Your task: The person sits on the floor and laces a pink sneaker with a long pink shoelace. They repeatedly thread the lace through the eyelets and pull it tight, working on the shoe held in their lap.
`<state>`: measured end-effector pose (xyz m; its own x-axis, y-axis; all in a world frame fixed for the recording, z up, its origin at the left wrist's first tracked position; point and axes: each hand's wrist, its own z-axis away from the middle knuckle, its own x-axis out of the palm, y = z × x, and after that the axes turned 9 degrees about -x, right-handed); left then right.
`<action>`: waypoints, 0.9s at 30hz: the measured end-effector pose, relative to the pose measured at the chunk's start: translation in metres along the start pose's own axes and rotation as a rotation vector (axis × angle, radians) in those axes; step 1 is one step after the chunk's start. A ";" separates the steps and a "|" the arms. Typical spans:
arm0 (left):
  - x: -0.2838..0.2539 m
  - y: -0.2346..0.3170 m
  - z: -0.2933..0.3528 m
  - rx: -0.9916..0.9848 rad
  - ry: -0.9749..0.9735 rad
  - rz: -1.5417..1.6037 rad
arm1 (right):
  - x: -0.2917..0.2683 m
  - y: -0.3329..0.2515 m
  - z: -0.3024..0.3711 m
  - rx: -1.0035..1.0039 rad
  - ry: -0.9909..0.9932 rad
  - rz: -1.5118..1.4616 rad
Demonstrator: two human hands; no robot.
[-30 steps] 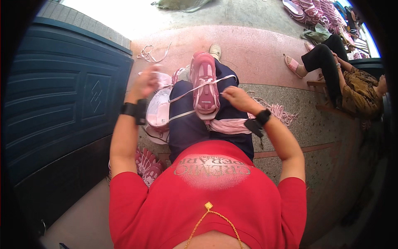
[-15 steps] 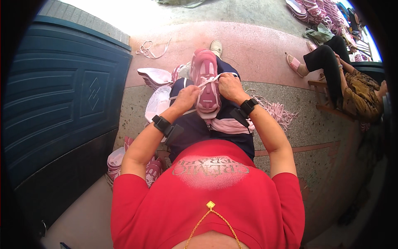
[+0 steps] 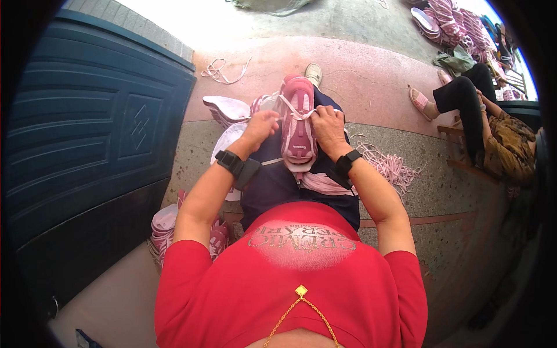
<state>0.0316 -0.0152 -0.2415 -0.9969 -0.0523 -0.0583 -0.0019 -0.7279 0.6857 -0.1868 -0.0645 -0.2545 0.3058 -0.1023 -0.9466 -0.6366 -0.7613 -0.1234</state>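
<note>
A pink sneaker [image 3: 298, 139] lies across my lap, toe pointing away from me. A pale shoelace [image 3: 297, 114] crosses its upper. My left hand [image 3: 261, 129] is beside the shoe's left side, fingers pinched on a lace end that looks blurred. At the shoe's right side, my right hand [image 3: 329, 130] pinches the other part of the lace close to the upper. A bundle of pink laces [image 3: 326, 184] rests on my lap beneath the heel.
Pale shoe parts [image 3: 228, 109] lie to the left of my legs. More pink shoes [image 3: 219, 236] stand near my left elbow. A heap of pink laces [image 3: 390, 168] and a loose lace [image 3: 225, 71] are on the floor. A blue door [image 3: 98, 116] stands left; another person [image 3: 493, 122] sits right.
My left hand has drawn the lace out from over the shoe to its left side. My right hand has moved down slightly, closer to the upper. The whole view has shifted a little.
</note>
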 end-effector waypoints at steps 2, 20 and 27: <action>0.005 -0.011 0.001 0.033 0.044 -0.065 | -0.003 -0.002 -0.005 0.052 -0.009 -0.011; 0.019 -0.009 -0.012 0.271 0.235 -0.254 | 0.002 0.000 -0.001 0.112 -0.052 -0.094; 0.015 -0.013 -0.017 0.289 0.225 -0.321 | 0.003 0.001 0.001 0.122 -0.030 -0.137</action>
<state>0.0176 -0.0183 -0.2636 -0.9008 -0.0259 -0.4335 -0.3599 -0.5139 0.7787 -0.1869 -0.0653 -0.2577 0.3751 0.0174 -0.9268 -0.6723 -0.6832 -0.2849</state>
